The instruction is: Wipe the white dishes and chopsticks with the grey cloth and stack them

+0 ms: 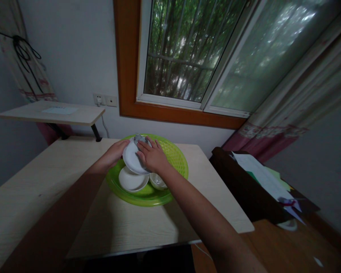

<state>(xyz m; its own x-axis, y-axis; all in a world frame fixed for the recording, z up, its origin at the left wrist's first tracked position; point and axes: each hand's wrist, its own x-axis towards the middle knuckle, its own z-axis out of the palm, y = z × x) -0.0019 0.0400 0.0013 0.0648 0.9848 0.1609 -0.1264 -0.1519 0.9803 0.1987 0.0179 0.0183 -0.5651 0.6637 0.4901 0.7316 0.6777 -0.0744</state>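
So the big green basket (183,151) is the easiest thing to go by here, sitting on a pale wooden table (136,227). Right over it there's a white plate (129,155), held up off the basket floor with its face turned toward the camera. The left hand (116,153) is gripping that plate by the edge, over the basket's left side. The right hand (152,154) is laid across the plate's face, fingers stretched out and a bit spread, on top of a gray cloth (138,138) that bunches up by the plate's far edge. Honestly can't tell if that hand is pinching the cloth or only pressing on it.

Down in the basket, toward the near left, is a shallow white dish (132,180); might be more than one stacked, too small to say. Just right of it in the basket there's a small, shiny bowl (157,181), partly hidden by the right wrist.

Left of the basket and further back, a little raised shelf (79,113) stands on black legs, with a sheet of paper (59,110) on top. Behind the basket is the wall with a window (196,57) in a brown wood frame, greenery outside. Well off to the basket's right, some papers (255,170) lie on dark brown furniture (235,185).
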